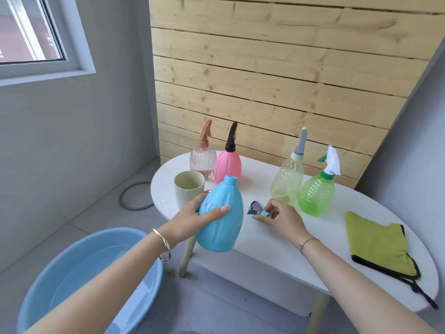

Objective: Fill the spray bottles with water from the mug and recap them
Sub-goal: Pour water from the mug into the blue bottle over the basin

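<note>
Left hand [192,219] grips uncapped light-blue plastic spray bottle [220,216], tilted, at frame centre over the white oval tabletop [265,244] edge. Right hand [280,219] pinches grey-and-blue trigger cap [257,209] on tabletop, right of bottle. Cream mug [189,189] upright left of centre.

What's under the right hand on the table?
A grey spray head with a blue collar, lying on the white table; the right hand pinches the collar. Fingers cover whatever lies beyond it.
</note>
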Demonstrator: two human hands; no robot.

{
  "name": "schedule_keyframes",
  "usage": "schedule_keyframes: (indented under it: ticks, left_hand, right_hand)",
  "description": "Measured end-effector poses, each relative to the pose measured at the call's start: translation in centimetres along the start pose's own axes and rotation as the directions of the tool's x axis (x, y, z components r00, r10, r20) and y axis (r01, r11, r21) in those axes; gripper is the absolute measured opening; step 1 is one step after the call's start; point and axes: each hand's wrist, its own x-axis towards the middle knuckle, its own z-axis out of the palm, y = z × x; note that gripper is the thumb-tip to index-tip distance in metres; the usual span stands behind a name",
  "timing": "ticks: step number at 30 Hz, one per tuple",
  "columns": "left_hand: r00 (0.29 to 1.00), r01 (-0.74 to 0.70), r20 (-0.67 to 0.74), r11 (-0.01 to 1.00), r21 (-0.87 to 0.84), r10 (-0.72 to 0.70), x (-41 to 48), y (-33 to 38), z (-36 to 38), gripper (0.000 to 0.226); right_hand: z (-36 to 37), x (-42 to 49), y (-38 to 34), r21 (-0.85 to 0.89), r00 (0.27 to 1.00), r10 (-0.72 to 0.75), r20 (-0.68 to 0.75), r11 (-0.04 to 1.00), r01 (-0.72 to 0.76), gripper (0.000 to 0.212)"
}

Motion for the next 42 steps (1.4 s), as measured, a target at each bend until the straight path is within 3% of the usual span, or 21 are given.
schedule_keyframes:
  ticks: [7,11,13,16,19,23,31,37,42]
  left_hand:
    - [0.999,0.02,-0.044,1.0,0.006,-0.019,-0.9,-1.2,-1.1,0.075]
    - [0.996,0.025,-0.09,1.0,0.008,-0.025,-1.7,-1.6,-2.1,0.075]
    - [0.992,0.033,-0.121,0.999,-0.001,-0.033,-2.2,-2.0,-2.8,0.072]
    - [0.985,0.058,-0.16,0.998,-0.016,-0.059,-2.8,-2.8,-3.8,0.076]
    - [0.98,0.068,-0.186,0.997,-0.047,-0.076,-3.7,-3.4,-5.1,0.079]
    - [0.965,0.083,-0.243,0.994,-0.068,-0.098,-5.2,-4.3,-7.3,0.082]
    - [0.901,0.198,-0.385,0.979,-0.05,-0.202,-9.6,-8.6,-13.3,0.081]
    - [0.847,0.265,-0.454,0.96,-0.088,-0.275,-13.2,-13.1,-18.2,0.058]
    - [0.783,0.308,-0.523,0.94,-0.143,-0.336,-14.8,-17.6,-21.9,0.072]
  right_hand:
    - [1.1,0.2,0.5,-0.065,0.999,0.004,0.043,0.998,-0.001,0.047]
    - [1.2,0.7,-0.6,-0.081,0.991,-0.114,-0.064,0.991,0.109,0.039]
    - [1.8,1.1,-1.9,0.041,0.99,-0.116,-0.086,0.992,0.12,0.029]
    - [4.0,1.4,-4.7,0.307,0.999,-0.036,0.011,0.951,0.031,0.018]
    - [6.6,2.1,-7.0,0.357,0.996,-0.088,0.02,0.931,0.075,0.024]
    - [9.8,2.6,-8.6,0.501,0.998,-0.041,0.044,0.866,0.013,0.026]
    - [14.3,2.5,-11.5,0.646,0.997,-0.018,-0.075,0.761,0.062,0.032]
    - [19.2,1.9,-17.4,0.727,0.992,-0.111,0.06,0.686,0.033,0.032]
    - [25.4,1.8,-20.7,0.708,0.962,-0.172,0.211,0.706,-0.029,0.033]
